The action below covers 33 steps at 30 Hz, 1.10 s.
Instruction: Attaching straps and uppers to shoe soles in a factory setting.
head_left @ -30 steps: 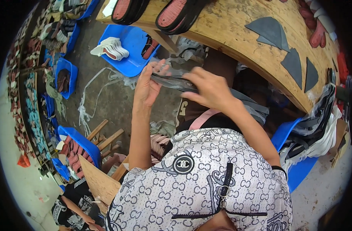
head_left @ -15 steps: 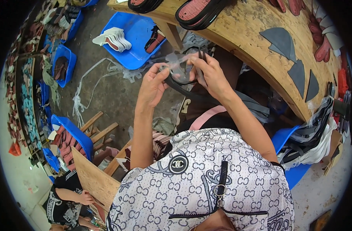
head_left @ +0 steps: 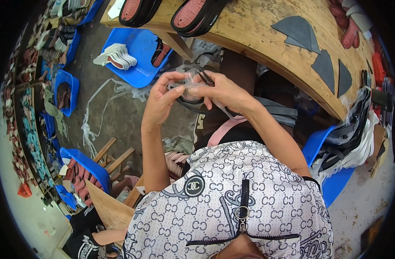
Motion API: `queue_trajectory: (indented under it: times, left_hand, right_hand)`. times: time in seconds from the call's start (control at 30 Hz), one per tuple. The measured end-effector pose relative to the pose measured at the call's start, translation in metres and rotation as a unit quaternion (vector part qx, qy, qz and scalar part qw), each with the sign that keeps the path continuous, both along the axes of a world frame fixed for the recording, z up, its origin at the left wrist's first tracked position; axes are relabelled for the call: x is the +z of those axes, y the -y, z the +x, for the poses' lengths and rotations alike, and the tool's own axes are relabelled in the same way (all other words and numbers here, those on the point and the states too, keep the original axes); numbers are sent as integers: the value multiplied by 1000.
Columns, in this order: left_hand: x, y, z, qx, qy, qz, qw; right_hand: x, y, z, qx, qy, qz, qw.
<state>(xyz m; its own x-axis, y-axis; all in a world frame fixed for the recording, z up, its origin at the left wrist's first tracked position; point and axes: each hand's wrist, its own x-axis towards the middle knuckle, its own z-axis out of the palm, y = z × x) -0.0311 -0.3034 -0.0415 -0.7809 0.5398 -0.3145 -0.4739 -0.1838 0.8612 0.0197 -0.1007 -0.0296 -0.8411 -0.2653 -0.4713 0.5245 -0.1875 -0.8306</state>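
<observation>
In the head view, the only view supplied, your left hand [head_left: 160,101] has its thumb and fingers pinched on the bundle in front of you, and your right hand [head_left: 230,93] grips its other side, with a dark strip [head_left: 206,78] caught between the fingers. Clear film [head_left: 189,77] is bunched between your 2 hands; whether film or strip lies directly under your left thumb cannot be told. The strip is looped in the air above your lap, near the workbench [head_left: 245,36] but not on it. Grey strips [head_left: 283,113] lie across your lap, right of the loop. Risk, in my judgement: the slick film could slide and let the loop spring open if either pinch slackens; a hard pull could kink the strip or tear the film. The lap strips could slip to the floor if your legs shift. Loose plastic ribbon [head_left: 91,114] on the floor could snag a foot. Markings: your shirt [head_left: 258,198] carries a repeating letter-like print and 1 round dark badge [head_left: 194,185] with a pale emblem; your trouser leg bears 1 pale character; the co-worker's black garment [head_left: 86,241] shows white lettering. No label is discernible on the strip or film.
</observation>
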Motion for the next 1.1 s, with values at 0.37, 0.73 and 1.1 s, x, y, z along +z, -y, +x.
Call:
queue_trajectory:
  times: [0.37,0.73,1.1]
  left_hand:
    - [-15,7,-2,-76,-91,-146,982]
    - [-124,72,-50,201,59,-114,971]
    - [-173,97,-22,203,292,-141,924]
  right_hand:
    - [16,-98,26,-284,-62,-330,898]
    - [151,-285,339,-507,49,660,552]
    - [-82,-152,277,-229,209,569,761]
